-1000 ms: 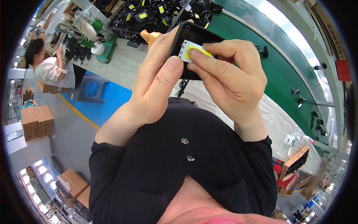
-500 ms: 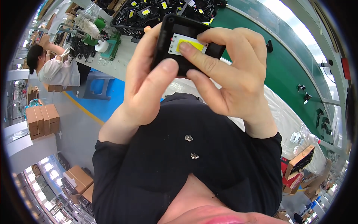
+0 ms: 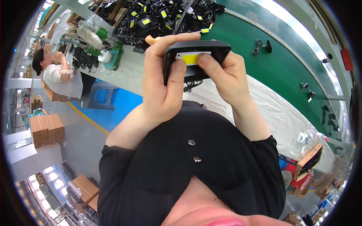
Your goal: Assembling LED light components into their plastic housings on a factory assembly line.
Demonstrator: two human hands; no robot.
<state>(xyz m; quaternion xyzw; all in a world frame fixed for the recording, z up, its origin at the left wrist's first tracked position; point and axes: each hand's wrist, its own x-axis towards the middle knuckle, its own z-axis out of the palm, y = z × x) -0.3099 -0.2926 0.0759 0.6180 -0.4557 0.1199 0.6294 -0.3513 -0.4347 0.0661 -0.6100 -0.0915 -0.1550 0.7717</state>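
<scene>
Between both hands I hold a black rectangular lamp housing [image 3: 217, 46], tilted so its open face is toward me. Inside it sits a white board with a yellow LED panel [image 3: 189, 60]. My left hand [image 3: 158, 84] grips the housing's left side, its thumb bent over the lower left of the board. My right hand [image 3: 230, 81] grips the right side, with the thumb pressed on the right end of the panel. The right fingers are hidden behind the housing. A dark coiled cable [image 3: 193, 85] shows just beneath it.
A black crate [image 3: 130, 37] heaped with cables and yellow-panelled lamp parts stands beyond my hands. Right of it runs a green conveyor belt [image 3: 286, 69] bearing a few black lamps. A green bench machine [image 3: 113, 56] stands at left, and a person [image 3: 62, 75] sits near a blue-grey stool [image 3: 102, 96].
The housing has been tipped and lowered slightly. My right index finger has left the panel, and the right thumb now presses there. A black lamp has appeared farther along the belt.
</scene>
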